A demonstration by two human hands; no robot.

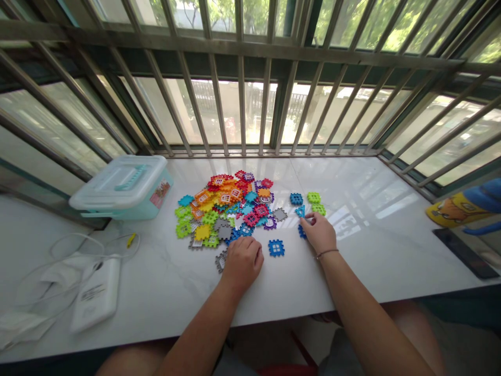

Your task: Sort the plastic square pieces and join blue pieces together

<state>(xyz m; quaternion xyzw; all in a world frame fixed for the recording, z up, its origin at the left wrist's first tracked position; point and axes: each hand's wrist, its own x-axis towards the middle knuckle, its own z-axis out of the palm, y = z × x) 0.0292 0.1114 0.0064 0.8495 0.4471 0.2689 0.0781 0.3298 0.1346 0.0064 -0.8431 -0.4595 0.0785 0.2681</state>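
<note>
Currently, a light-blue triangular plastic piece point(300, 211) is being pinched by the nearly closed right hand point(321, 232) near a dark-blue plastic square point(296, 199); any grip of the half-curled left hand point(243, 258) is being hidden.

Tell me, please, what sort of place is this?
Probably an enclosed balcony or window nook in a home: metal bars stand before windows on three sides, a white tabletop reaches to them, and colourful toy pieces lie on it.

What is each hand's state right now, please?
Left hand: fingers curled by the pile of pieces; whether it holds anything cannot be told.
Right hand: fingertips at the light-blue triangular piece; whether its grip is closed cannot be told.
</note>
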